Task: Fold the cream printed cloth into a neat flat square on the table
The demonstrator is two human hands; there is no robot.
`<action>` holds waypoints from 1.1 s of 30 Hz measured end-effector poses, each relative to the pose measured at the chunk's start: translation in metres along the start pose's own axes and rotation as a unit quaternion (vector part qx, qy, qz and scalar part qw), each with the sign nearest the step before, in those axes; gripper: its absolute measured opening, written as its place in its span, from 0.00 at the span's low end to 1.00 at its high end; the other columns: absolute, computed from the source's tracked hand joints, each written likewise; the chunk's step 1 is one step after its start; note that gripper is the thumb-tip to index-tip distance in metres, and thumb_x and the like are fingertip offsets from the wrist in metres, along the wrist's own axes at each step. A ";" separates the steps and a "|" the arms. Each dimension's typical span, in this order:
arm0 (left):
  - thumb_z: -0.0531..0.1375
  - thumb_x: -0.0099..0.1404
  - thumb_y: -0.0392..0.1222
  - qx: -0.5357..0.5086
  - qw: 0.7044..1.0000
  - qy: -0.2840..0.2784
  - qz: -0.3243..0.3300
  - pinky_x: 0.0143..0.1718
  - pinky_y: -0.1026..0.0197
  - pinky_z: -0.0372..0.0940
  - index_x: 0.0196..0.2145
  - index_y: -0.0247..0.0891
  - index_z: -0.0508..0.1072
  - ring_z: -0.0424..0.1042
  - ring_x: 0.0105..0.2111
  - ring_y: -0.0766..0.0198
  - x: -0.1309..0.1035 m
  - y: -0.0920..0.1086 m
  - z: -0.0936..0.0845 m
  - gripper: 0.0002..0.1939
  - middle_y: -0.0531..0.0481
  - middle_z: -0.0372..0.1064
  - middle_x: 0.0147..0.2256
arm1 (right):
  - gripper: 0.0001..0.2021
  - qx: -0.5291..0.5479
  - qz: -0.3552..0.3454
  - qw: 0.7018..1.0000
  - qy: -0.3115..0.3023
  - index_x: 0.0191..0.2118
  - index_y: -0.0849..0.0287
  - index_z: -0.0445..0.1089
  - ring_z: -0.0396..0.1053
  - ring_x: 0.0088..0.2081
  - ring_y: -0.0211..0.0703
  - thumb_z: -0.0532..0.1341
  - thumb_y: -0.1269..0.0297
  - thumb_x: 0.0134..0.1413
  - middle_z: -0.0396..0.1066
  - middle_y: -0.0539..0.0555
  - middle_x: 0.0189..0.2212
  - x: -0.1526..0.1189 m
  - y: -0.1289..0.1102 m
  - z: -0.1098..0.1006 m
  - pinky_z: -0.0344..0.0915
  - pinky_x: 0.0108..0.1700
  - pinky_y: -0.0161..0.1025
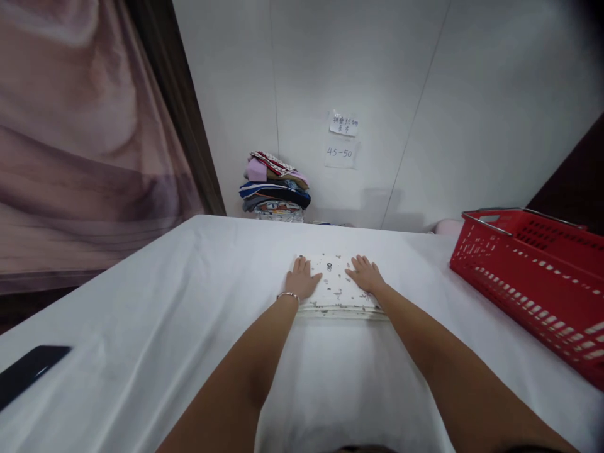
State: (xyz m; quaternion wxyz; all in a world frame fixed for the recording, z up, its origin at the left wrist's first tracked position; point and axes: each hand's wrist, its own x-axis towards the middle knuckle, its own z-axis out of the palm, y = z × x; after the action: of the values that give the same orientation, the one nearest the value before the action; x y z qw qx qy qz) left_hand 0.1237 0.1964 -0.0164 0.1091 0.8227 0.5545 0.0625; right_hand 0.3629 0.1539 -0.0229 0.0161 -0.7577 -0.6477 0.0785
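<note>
A folded white cloth (337, 286) with small grey and dark printed figures lies on the white-covered table, its layered fold edges facing me. My left hand (302, 279) rests flat on its left side, fingers spread and thumb pointing inward. A thin bracelet circles that wrist. On the cloth's right side lies my right hand (365, 274), also flat with the fingers apart. Between the two hands the printed top layer shows. Neither hand grips anything.
A red plastic basket (528, 277) with metal handles stands on the table at right. A dark flat object (33, 371) lies at the left edge. Behind the table, folded fabrics (276, 185) are piled by the wall, under paper signs (340, 153). A pinkish curtain (85, 138) hangs at left.
</note>
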 end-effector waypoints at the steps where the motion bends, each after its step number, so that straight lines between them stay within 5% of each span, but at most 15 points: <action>1: 0.39 0.64 0.61 -0.001 1.000 -0.007 0.000 0.60 0.45 0.47 0.64 0.36 0.48 0.31 0.66 0.56 0.000 0.000 -0.002 0.37 0.46 0.31 0.67 | 0.34 0.002 0.000 1.000 0.001 0.67 0.58 0.42 0.29 0.67 0.48 0.38 0.43 0.61 0.32 0.55 0.68 -0.001 0.000 0.000 0.33 0.64 0.52; 5: 0.39 0.63 0.64 0.007 0.999 -0.039 -0.006 0.60 0.37 0.43 0.63 0.38 0.52 0.34 0.66 0.51 0.009 0.008 -0.018 0.38 0.43 0.35 0.67 | 0.34 0.004 0.005 1.000 -0.002 0.67 0.58 0.41 0.28 0.67 0.47 0.38 0.44 0.61 0.32 0.54 0.68 -0.002 -0.003 -0.003 0.32 0.64 0.52; 9: 0.38 0.63 0.66 0.037 0.999 0.009 0.023 0.62 0.38 0.33 0.62 0.38 0.55 0.33 0.66 0.49 0.025 0.013 -0.030 0.39 0.43 0.38 0.66 | 0.34 0.003 0.006 1.000 0.000 0.67 0.58 0.40 0.27 0.67 0.47 0.38 0.43 0.61 0.31 0.54 0.68 -0.001 -0.004 -0.003 0.31 0.64 0.52; 19: 0.38 0.62 0.64 0.008 1.000 -0.007 -0.005 0.62 0.40 0.38 0.65 0.43 0.46 0.39 0.65 0.47 0.027 -0.012 -0.004 0.39 0.52 0.31 0.67 | 0.34 -0.004 0.003 1.000 -0.019 0.66 0.58 0.43 0.30 0.67 0.50 0.40 0.43 0.61 0.34 0.56 0.68 0.001 -0.004 -0.010 0.34 0.63 0.54; 25: 0.37 0.62 0.64 0.019 1.000 0.000 -0.009 0.60 0.39 0.44 0.65 0.42 0.47 0.46 0.63 0.45 0.028 -0.008 -0.005 0.39 0.51 0.32 0.67 | 0.36 0.009 -0.053 0.999 -0.001 0.67 0.59 0.40 0.25 0.67 0.49 0.38 0.42 0.60 0.29 0.56 0.68 0.014 -0.053 -0.032 0.29 0.64 0.54; 29: 0.37 0.63 0.64 0.020 1.000 0.004 -0.006 0.58 0.41 0.48 0.65 0.43 0.47 0.47 0.62 0.45 0.030 -0.010 -0.003 0.38 0.50 0.32 0.67 | 0.37 0.031 -0.131 0.991 -0.014 0.67 0.60 0.40 0.27 0.67 0.50 0.35 0.41 0.60 0.32 0.57 0.68 0.019 -0.081 -0.016 0.28 0.64 0.53; 33: 0.38 0.63 0.62 0.018 1.000 0.004 -0.010 0.58 0.41 0.48 0.65 0.44 0.47 0.46 0.63 0.45 0.031 -0.010 -0.003 0.37 0.52 0.31 0.67 | 0.37 0.029 -0.141 0.990 -0.008 0.68 0.59 0.38 0.28 0.67 0.50 0.35 0.41 0.60 0.31 0.56 0.68 0.020 -0.083 0.003 0.28 0.63 0.53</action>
State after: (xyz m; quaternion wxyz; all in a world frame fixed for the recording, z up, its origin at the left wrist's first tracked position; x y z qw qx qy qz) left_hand 0.1257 0.2286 -0.0164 0.0927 0.8188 0.5639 0.0552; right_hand 0.2844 0.1868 -0.0177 0.0439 -0.6573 -0.7456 0.1005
